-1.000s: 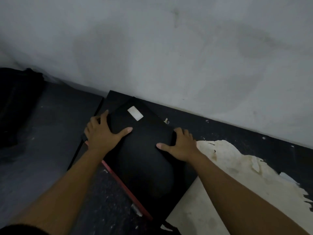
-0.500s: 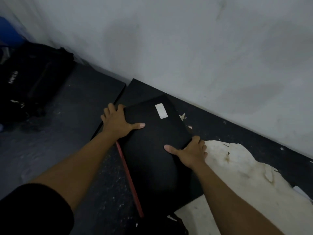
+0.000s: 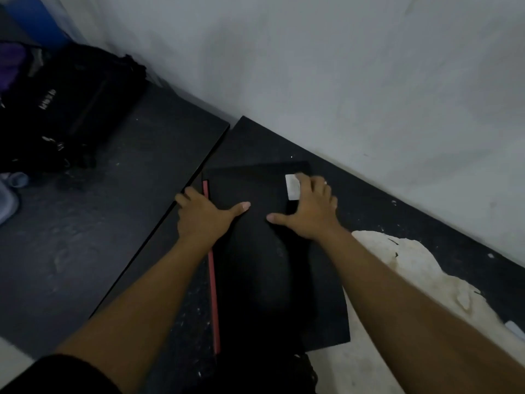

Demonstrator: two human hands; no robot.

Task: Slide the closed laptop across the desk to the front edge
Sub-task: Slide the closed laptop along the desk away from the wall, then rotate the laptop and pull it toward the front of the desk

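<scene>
A closed black laptop (image 3: 264, 268) with a red strip along its left side and a white sticker near its far right corner lies on the dark desk (image 3: 355, 211). My left hand (image 3: 203, 217) grips its left edge, fingers curled over the side and thumb flat on the lid. My right hand (image 3: 309, 211) presses on the lid at the far right, fingers partly over the sticker, thumb pointing left. The laptop's near end reaches toward the bottom of the view.
A second dark desk (image 3: 119, 194) adjoins on the left, with a black bag (image 3: 71, 109) at its back and a pale object (image 3: 8, 200) at the far left. The desk's surface is peeled to a cream patch (image 3: 412, 280) on the right. A grey wall (image 3: 341, 66) stands behind.
The laptop has turned and slid toward me, its long side now running nearly straight toward me. My right hand moved from the right edge up onto the lid by the sticker.
</scene>
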